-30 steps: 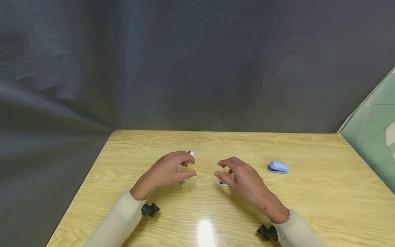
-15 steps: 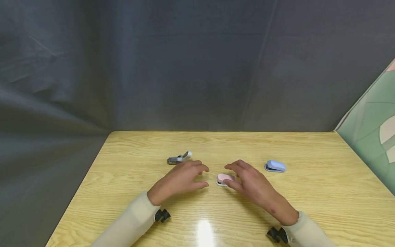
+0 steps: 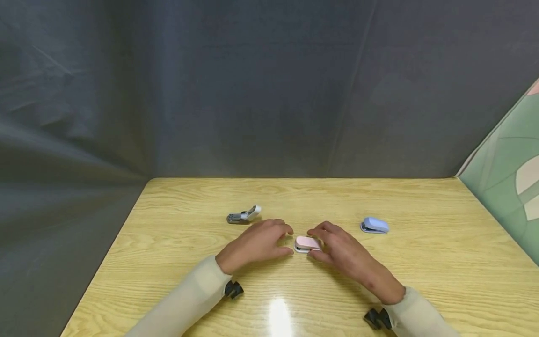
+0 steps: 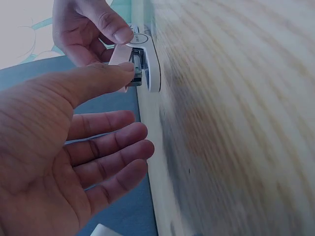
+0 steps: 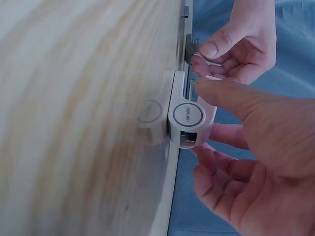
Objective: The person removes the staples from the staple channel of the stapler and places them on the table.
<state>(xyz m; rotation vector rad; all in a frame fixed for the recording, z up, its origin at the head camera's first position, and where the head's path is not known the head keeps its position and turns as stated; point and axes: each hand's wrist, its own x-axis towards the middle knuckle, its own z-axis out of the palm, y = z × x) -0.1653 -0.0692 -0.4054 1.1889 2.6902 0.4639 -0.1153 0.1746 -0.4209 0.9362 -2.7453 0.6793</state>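
A small pink and white stapler (image 3: 306,243) lies on the table between the two hands. My right hand (image 3: 343,252) holds its rear end, thumb on the near side and fingers round the far side. In the right wrist view the stapler's round white hinge (image 5: 189,115) faces the camera, beside the right thumb (image 5: 226,96). My left hand (image 3: 261,241) is at the stapler's front end, fingers spread and thumb apart from them. In the left wrist view the left thumb (image 4: 101,81) overlaps the stapler's front, and the left palm holds nothing.
A grey and white stapler (image 3: 244,216), its top swung up, lies behind my left hand. Farther right lies a blue stapler (image 3: 375,225). A dark curtain (image 3: 261,93) hangs along the table's back edge (image 3: 294,178) and left side.
My left hand has moved right toward the pink stapler, uncovering the grey and white one. My right hand has shifted slightly and come down around the pink stapler's rear end.
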